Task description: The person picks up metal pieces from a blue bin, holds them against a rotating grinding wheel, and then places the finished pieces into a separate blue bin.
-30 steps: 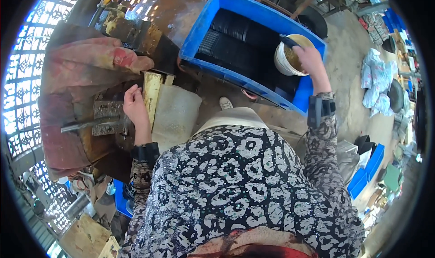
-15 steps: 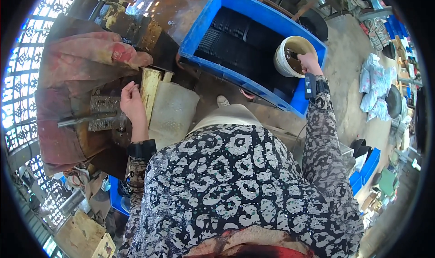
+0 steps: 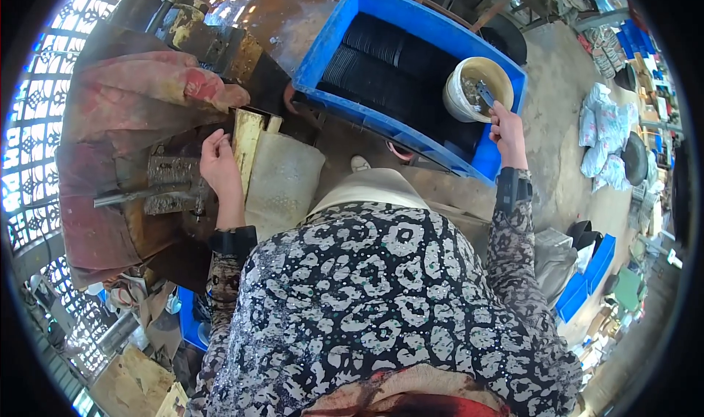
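Note:
My right hand (image 3: 507,134) pinches a small, flat, dark grey metal piece (image 3: 485,93) over the mouth of a cream bucket (image 3: 460,103). Murky liquid shows inside this bucket, which stands in the right end of a blue crate (image 3: 323,47). Rows of thin black discs (image 3: 367,54) fill much of the crate. On the left, my left hand (image 3: 220,169) has its fingers curled together beside a yellowish block (image 3: 247,142); whatever they hold, if anything, is hidden. Left of that hand is a dirty metal machine part with a bar handle (image 3: 139,196).
A stained reddish cloth (image 3: 139,87) drapes over the machine at left. A grey translucent sheet (image 3: 282,175) hangs beside the yellowish block. Farther right on the floor lie pale plastic bags (image 3: 607,138) and a blue bin (image 3: 587,281). A wooden frame (image 3: 488,6) stands behind the crate.
My right hand has drawn back from inside the bucket toward me, lifting the metal piece out of the liquid. My left hand has shifted slightly right.

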The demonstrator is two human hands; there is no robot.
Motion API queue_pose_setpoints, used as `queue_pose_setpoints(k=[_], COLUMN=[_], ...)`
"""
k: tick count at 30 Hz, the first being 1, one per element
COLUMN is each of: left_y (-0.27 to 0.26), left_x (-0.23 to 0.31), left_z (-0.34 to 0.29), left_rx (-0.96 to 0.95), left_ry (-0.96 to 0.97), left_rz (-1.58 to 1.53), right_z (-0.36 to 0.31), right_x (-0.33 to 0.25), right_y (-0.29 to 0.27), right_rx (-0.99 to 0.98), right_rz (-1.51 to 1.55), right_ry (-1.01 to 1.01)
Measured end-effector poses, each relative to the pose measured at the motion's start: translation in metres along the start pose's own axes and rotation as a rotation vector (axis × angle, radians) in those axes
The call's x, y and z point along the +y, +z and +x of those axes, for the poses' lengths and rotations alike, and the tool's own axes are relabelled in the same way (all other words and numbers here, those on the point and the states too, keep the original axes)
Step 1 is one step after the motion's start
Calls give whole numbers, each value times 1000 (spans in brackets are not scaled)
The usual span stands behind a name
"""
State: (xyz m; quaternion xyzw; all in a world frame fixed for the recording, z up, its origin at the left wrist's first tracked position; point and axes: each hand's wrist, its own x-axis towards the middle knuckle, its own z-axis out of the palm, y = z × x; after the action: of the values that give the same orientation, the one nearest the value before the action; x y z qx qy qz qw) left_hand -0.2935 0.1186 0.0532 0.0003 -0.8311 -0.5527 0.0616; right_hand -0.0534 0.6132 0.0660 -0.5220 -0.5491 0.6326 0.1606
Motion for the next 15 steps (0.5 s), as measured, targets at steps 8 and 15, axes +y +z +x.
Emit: queue_pose_setpoints(k=[8,15], left_y=[1,2], left_x=[6,17], left_z=[-8,-17], left_rx=[6,12], left_ry=[-12,35], left_rz=[-9,-32], right_z=[-11,53], right_x=[-23,-2], right_y=[54,144], right_rx=[-126,-67], right_rz=[209,235], right_ry=[-120,-87])
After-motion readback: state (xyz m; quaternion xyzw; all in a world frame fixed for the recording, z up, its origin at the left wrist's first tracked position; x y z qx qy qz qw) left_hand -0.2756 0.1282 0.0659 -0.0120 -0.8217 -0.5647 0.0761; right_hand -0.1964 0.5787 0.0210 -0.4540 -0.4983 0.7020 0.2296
